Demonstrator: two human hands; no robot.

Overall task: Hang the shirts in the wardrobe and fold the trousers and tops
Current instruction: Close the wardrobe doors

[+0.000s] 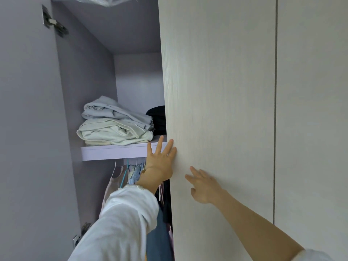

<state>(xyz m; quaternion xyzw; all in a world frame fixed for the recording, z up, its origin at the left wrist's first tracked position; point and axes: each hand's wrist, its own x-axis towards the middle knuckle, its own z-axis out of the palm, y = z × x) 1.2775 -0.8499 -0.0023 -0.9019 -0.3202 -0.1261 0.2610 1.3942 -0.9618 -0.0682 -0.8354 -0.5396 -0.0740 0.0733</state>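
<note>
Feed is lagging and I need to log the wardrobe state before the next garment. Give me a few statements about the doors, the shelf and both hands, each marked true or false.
1. The left hand lies with straight fingers at the edge of the pale door. True.
2. The right hand grips a hanger. False: it holds nothing and reaches toward the door's face.
3. Folded clothes are stacked on the shelf. True.
4. The space under the shelf is bare. False: hanging garments fill it.
5. The left-side door stands open. True.
</note>
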